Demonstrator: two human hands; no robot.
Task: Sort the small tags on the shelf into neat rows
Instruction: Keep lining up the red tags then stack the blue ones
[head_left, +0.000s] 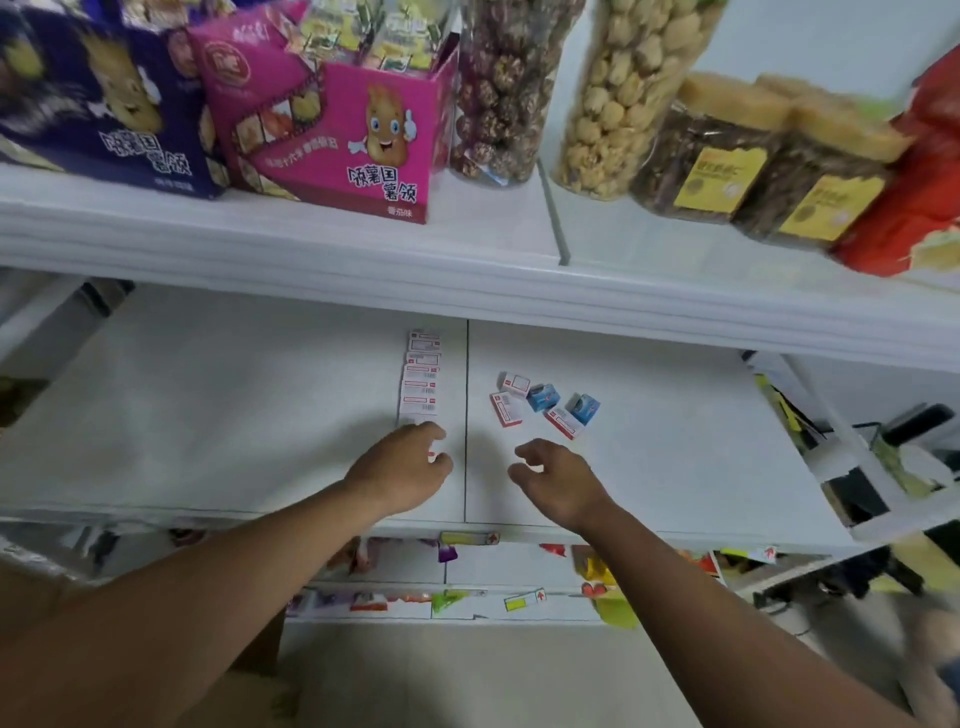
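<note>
So the shelf (234, 415) in the middle of the frame has a seam running down it, and the tags are split either side of that. Just left of the seam there's a column of white-and-red tags (421, 379) laid edge to edge, running from upper centre down toward the left hand (410, 467). I count roughly six, maybe seven; the nearest one is partly hidden by the fingers, so don't quote me. That line looks like the finished row, which is probably why the left hand sits at its near end: fingers curled down over a tag there, though I can't tell if it's pinching or just pressing.

Right of the seam is the unsorted pile (545, 402): three white-and-red ones and two blue ones (543, 397), lying at odd angles and some touching. So five left to go, by my count.

The right hand (556, 475) hovers just below that pile, fingers loosely curled and apart, holding nothing. Looks lined up to grab the next one.
</note>
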